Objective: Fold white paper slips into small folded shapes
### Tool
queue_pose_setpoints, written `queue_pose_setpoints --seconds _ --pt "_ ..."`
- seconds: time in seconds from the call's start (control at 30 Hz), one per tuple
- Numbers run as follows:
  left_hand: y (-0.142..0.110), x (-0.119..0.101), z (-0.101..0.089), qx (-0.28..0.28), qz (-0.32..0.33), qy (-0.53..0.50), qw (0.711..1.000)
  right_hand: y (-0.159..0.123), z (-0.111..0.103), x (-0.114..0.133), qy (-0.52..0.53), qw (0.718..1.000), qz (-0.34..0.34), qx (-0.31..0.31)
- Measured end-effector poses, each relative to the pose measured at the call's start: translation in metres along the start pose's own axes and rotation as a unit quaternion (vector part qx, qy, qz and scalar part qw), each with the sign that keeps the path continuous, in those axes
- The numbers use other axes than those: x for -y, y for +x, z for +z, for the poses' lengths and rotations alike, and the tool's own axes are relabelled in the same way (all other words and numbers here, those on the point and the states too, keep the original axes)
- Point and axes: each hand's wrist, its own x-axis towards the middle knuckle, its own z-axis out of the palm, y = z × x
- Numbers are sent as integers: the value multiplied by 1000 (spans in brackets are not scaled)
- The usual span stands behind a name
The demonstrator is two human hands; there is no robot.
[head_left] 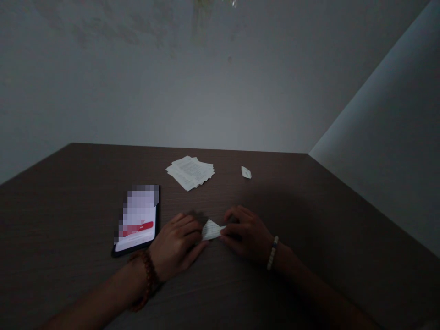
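Note:
Between my hands is a small folded piece of printed paper (211, 230), with a pointed top edge. My left hand (178, 243) is closed on its left end, the thumb along the lower edge and the fingers curled above. At the right end, my right hand (245, 231) pinches a narrow tip of the same paper between thumb and fingers. Both hands rest low over the table. Part of the paper is hidden under the left fingers.
A tablet (139, 224) with a lit, partly blurred screen lies just left of my left hand. Farther back on the brown table (79, 192) are a fanned stack of printed paper sheets (190, 172) and a small folded paper piece (246, 173). A wall (220, 105) rises behind.

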Motion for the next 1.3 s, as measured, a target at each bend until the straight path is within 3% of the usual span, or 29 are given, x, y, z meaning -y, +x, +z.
queue_pose_setpoints --seconds 0.2,0.4,0.8,1.3 --pt "-1 1 0 -26 11 -18 999 -1 2 -3 15 1000 8 1" --pt "3 0 0 11 -24 -10 1000 1 2 -2 30 999 22 5" --pt "13 -3 4 14 -90 -25 996 6 9 2 39 996 76 -6" --pt "13 2 8 29 -112 -36 993 7 16 4 15 995 99 -15"
